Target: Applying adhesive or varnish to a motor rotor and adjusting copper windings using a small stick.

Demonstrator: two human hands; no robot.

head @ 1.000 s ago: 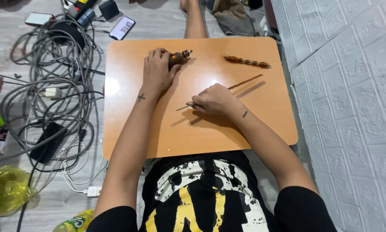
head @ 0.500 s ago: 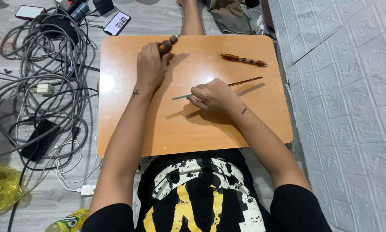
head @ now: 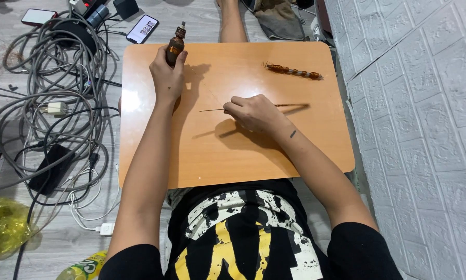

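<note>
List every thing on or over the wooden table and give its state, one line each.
Left hand: raised, closed around the small brown bottle.
Small brown bottle: held upright over the table's far edge.
Right hand: fingers pinch the thin stick.
Thin stick: roughly level just above the table.
Brown beaded skewer: lying flat, untouched.
Orange wooden table: level.

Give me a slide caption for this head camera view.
Left hand lifts a small brown bottle; right hand pinches a thin stick over the wooden table.

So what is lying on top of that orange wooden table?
On the orange wooden table lie a brown beaded string and a thin stick under the right hand, which hides its middle.
</note>
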